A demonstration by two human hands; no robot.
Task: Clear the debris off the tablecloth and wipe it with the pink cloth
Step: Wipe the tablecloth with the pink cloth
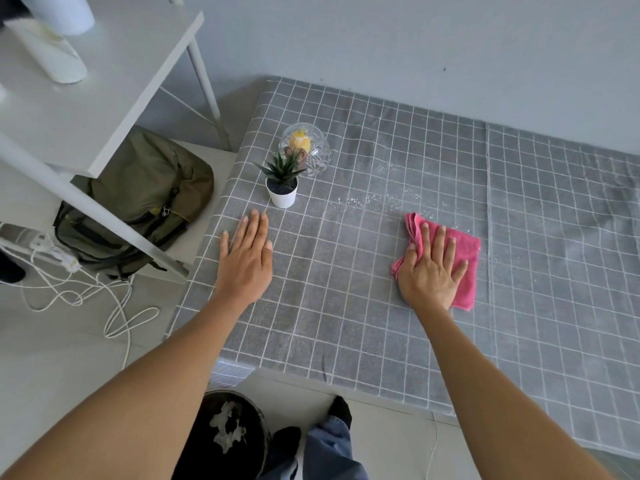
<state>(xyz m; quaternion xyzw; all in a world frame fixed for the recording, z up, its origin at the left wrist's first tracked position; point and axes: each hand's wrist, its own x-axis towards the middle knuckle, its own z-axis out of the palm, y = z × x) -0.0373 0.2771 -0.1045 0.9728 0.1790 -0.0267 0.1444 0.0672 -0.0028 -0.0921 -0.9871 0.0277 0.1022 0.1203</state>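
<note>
Now, right hand: my right hand (431, 271) lies flat, fingers spread, pressing the pink cloth (464, 258) onto the tablecloth (346, 306) at centre right, so the whole palm drives the wipe.
Left hand: my left hand (247, 254) rests open and empty at centre left, probably pinning the fabric against bunching.
Debris: white crumbs (367, 200) lie scattered just above the cloth, not yet swept.
Ornaments: potted plant (282, 188) and glass dome (306, 148) stand touching in the upper-left corner, clear of the wiping path.
Bin: black bin (228, 434) sits below the table edge at bottom centre, likely for catching crumbs.
</note>
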